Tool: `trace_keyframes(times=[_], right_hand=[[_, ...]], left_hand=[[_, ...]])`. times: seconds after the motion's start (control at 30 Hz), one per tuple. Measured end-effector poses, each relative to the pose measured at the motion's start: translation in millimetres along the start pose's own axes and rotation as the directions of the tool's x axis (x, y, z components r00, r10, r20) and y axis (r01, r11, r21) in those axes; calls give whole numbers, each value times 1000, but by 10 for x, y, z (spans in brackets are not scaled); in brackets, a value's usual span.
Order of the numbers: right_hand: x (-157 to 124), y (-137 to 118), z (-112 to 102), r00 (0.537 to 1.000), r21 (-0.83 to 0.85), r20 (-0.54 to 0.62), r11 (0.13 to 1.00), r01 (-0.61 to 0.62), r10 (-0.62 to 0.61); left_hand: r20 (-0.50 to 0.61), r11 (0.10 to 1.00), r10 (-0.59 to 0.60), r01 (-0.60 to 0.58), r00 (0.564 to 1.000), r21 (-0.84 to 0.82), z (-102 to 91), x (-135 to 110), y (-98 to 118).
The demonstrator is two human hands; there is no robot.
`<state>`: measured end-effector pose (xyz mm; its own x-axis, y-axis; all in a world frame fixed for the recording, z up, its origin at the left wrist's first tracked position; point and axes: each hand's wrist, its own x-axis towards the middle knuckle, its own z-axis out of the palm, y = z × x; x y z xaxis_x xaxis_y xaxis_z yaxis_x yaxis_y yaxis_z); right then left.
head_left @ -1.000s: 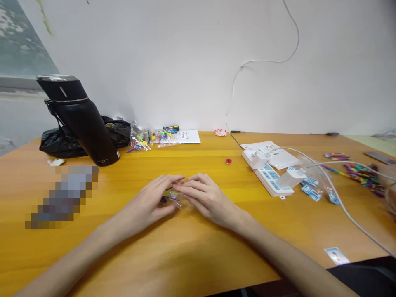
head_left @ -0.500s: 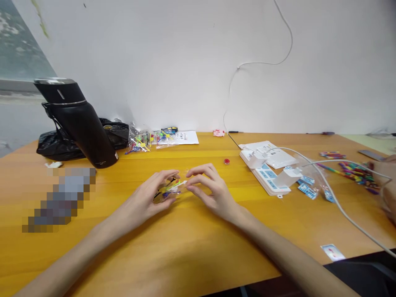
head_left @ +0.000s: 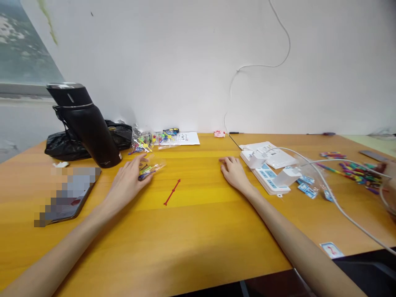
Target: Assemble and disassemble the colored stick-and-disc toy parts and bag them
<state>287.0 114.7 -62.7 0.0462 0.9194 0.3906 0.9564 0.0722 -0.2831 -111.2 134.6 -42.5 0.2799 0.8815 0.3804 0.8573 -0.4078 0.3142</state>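
My left hand [head_left: 127,180] lies on the wooden table [head_left: 198,231] left of centre. Its thumb and fingers are closed on the edge of a small clear bag of coloured plastic picks [head_left: 150,168], which rests on the table. A single red pick [head_left: 172,192] lies loose on the table between my hands, touched by neither. My right hand [head_left: 233,170] lies flat on the table further right, just left of a white power strip [head_left: 267,175], with its fingers stretched forward and nothing seen in them.
A black flask [head_left: 85,123] stands tilted at the back left in front of a black bag [head_left: 63,147], with a phone [head_left: 69,196] nearer. More bags of picks [head_left: 145,140] and a paper [head_left: 187,137] lie by the wall. At the right are a grey cable [head_left: 340,206], coloured sticks [head_left: 359,171], and another person's hand [head_left: 390,183].
My hands have parted. The left carried the small bag left and back; the right moved to beside the power strip, where the small red bead no longer shows. A red pick now lies loose.
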Motion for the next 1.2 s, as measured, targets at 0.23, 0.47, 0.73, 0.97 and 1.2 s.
trace_keyframes(times=[0.23, 0.47, 0.73, 0.97, 1.2], right_hand=[[-227, -622, -102, 915, 370, 127, 874, 314, -383], [-527, -1169, -97, 802, 645, 137, 667, 372, -581], [-469, -1123, -114, 872, 713, 175, 669, 209, -458], [-474, -1143, -114, 890, 616, 147, 744, 259, -431], [-455, -1098, -116, 891, 523, 147, 799, 298, -429]], left_hand=[[-148, 991, 136, -136, 980, 8, -47, -12, 126], [88, 877, 417, -374, 905, -303, -127, -225, 638], [228, 876, 257, -127, 939, -466, 136, -259, 590], [224, 876, 256, -128, 940, -464, 142, -251, 596], [251, 872, 311, -171, 917, -459, 70, -254, 553]])
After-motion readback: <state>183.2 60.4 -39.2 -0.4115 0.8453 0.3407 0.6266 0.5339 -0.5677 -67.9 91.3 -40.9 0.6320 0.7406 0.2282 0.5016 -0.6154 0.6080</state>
